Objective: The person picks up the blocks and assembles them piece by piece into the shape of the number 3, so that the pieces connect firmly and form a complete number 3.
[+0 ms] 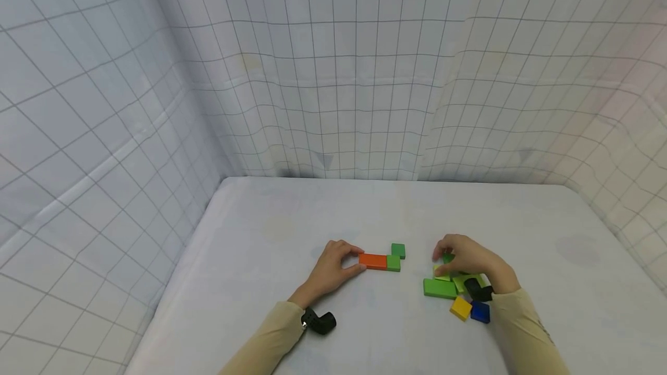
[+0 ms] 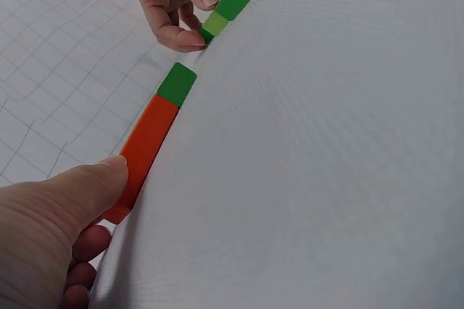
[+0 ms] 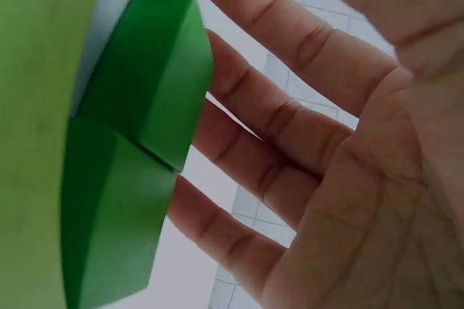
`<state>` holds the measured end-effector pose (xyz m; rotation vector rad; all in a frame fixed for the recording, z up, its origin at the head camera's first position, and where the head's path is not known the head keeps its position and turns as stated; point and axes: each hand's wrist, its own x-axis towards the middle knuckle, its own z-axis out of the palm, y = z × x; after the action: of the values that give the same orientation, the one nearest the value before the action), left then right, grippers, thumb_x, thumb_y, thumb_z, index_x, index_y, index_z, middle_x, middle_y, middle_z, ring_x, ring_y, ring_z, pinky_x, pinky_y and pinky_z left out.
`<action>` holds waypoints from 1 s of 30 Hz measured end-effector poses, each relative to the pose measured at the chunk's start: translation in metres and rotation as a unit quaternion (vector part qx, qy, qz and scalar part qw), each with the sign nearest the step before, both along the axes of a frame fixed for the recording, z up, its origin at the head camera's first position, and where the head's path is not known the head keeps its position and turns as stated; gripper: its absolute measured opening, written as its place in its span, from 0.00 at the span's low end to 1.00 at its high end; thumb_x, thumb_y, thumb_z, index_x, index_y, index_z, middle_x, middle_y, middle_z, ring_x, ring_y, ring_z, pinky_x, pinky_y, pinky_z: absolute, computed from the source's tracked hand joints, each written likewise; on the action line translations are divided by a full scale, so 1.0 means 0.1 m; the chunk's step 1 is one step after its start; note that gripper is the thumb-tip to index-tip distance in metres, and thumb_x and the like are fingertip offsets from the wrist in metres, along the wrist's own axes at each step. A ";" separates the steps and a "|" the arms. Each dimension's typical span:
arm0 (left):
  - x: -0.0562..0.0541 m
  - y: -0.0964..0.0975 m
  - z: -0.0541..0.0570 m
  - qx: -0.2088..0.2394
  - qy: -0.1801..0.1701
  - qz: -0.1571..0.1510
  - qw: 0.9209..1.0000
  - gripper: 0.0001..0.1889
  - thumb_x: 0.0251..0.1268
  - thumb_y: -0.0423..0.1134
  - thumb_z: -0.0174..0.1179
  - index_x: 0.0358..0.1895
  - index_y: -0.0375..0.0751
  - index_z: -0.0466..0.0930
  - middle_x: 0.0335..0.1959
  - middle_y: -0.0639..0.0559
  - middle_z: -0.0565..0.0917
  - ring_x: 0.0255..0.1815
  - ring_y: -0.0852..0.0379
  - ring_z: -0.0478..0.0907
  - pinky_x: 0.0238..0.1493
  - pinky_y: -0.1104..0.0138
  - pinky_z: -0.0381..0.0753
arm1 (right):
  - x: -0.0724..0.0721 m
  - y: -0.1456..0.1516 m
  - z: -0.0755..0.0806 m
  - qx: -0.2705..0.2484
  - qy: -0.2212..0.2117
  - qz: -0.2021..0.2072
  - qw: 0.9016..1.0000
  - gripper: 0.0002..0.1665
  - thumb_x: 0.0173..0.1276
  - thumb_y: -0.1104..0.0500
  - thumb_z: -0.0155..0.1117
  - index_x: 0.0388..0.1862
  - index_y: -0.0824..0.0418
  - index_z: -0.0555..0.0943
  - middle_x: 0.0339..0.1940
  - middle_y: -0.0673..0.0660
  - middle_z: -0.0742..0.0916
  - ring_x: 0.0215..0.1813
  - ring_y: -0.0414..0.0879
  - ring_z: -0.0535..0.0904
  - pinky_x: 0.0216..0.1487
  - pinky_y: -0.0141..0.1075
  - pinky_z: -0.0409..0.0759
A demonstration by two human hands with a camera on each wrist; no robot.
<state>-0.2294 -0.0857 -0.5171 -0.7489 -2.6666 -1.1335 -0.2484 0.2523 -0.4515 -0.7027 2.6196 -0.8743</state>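
Observation:
My left hand (image 1: 334,265) holds the left end of a long orange block (image 1: 373,261) between thumb and fingers. A short green block (image 1: 393,263) joins the orange block's right end, and a darker green block (image 1: 398,250) stands just behind it. To the right, my right hand (image 1: 462,254) bends over a cluster of blocks, thumb and index finger at a small light green block (image 1: 442,272). Two dark green blocks (image 3: 141,69) lie close in front of its other fingers in the right wrist view. Its thumb is outside that view but shows in the left wrist view.
By the right hand lie a long green block (image 1: 440,289), a yellow block (image 1: 461,308) and a blue block (image 1: 480,312). The white table (image 1: 292,213) is walled by grid-patterned cloth (image 1: 339,74) at the back and sides. Both wrists carry black devices (image 1: 320,323).

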 end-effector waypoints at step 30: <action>0.00 -0.01 -0.03 0.007 0.007 -0.003 1.000 0.16 0.59 0.50 0.66 0.48 0.50 0.82 0.41 0.60 0.79 0.43 0.60 0.67 0.46 0.64 0.68 | 0.15 -0.59 0.05 0.155 0.128 -0.092 0.975 0.16 0.51 0.48 0.75 0.31 0.57 0.84 0.26 0.48 0.83 0.30 0.45 0.76 0.36 0.45 0.72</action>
<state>-0.2299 -0.0866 -0.5204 -0.7600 -2.6454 -1.1422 -0.2334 0.1933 -0.4464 -0.5248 2.9956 -0.4219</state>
